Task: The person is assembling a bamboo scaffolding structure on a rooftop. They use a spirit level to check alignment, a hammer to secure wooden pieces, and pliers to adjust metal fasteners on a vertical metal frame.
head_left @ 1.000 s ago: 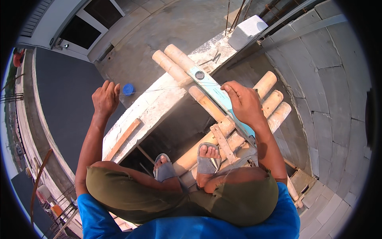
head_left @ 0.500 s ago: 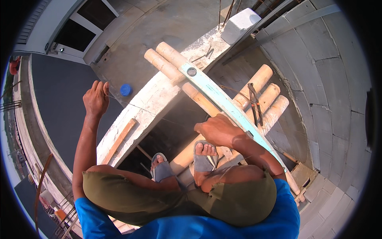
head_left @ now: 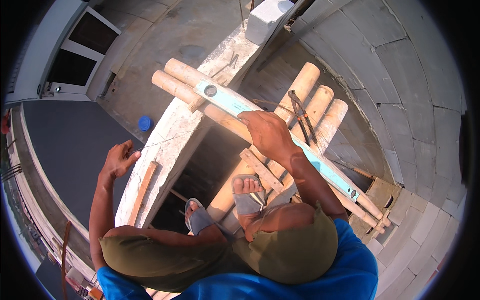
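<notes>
My left hand is raised over the left side, its fingers curled on a thin line; whether this is wire or string I cannot make out. The line runs right to my right hand, whose fingertips are pinched where it ends. That hand is above a light-blue spirit level and covers its middle. The level lies slantwise along two bamboo poles. Just right of my right hand, dark pincers rest across several thicker bamboo poles.
My sandalled feet stand on bamboo poles over a dark gap. A rough white concrete beam crosses on the left, bearing a wooden strip. A grey block wall rises at right. A blue round object lies below, beyond the beam.
My left hand has come down, its thumb now showing. My right hand has moved up along the level. The view has shifted, and the level lies further down along the poles.
</notes>
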`<state>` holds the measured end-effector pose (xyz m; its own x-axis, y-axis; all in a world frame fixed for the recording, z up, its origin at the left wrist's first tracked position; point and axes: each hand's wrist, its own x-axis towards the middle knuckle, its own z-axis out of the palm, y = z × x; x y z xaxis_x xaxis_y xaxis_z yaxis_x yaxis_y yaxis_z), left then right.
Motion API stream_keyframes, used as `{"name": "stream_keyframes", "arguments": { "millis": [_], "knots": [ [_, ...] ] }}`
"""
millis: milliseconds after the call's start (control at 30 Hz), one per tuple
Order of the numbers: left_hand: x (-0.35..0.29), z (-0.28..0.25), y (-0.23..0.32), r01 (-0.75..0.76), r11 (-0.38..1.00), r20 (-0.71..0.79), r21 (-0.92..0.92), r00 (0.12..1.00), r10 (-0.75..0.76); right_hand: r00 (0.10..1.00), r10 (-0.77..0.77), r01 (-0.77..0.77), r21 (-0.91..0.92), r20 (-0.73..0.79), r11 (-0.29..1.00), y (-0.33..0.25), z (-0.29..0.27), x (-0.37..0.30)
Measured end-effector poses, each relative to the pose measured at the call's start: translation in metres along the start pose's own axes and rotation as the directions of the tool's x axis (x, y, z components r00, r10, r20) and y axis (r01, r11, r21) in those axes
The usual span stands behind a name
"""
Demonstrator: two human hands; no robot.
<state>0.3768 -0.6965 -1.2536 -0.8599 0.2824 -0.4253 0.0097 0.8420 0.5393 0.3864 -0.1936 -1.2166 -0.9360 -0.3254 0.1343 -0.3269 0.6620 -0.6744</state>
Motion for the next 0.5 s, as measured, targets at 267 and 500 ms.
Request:
{"name": "stream_keyframes", "arguments": {
  "millis": [267, 500],
  "knots": [
    [0.011, 0.016, 0.015, 0.171, 0.928, 0.097, -0.332, 0.984, -0.147, 0.978, 0.087, 0.006, -0.441, 0.188, 0.897, 0.018, -0.008, -0.010],
    [0.015, -0.004, 0.013, -0.120, 0.990, -0.366, 0.068, 0.920, 0.137, 0.385, -0.259, -0.416, 0.418, 0.886, 0.808, -0.019, -0.053, 0.000]
  ]
}}
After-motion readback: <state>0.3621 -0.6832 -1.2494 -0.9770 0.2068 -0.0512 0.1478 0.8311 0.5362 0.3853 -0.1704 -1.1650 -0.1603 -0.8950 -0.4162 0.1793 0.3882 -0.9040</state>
